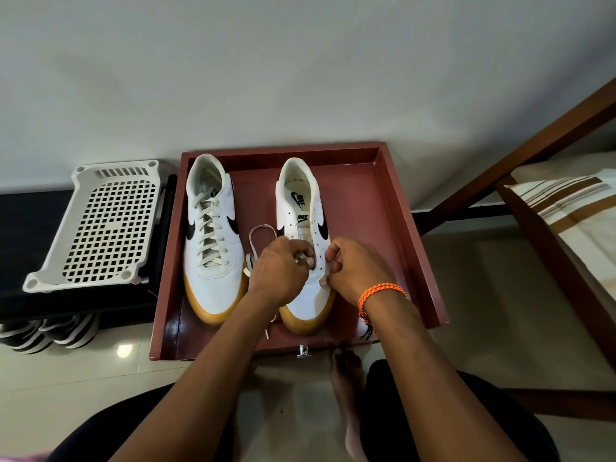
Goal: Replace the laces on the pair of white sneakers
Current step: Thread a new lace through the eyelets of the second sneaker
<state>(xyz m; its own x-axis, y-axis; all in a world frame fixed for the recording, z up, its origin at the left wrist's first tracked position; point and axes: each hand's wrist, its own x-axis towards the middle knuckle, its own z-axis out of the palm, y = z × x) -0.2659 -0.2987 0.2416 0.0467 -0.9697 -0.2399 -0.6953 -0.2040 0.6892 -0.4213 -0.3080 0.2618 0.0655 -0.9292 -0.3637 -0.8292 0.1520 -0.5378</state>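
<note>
White sneakers, two, in red tray [413,228]; I see left hand [280,271] and right hand [356,271] each pinching lace [256,235] on right sneaker [308,295]; left sneaker [210,235] fully laced

A plain pale wall [300,61] rose behind a glossy tiled floor [83,371]. Against the wall's foot stood a low black bench [30,228] carrying a white perforated plastic rack [100,225]. Right of the bench, a dark wooden bed frame [520,158] held striped bedding [566,201].
</note>
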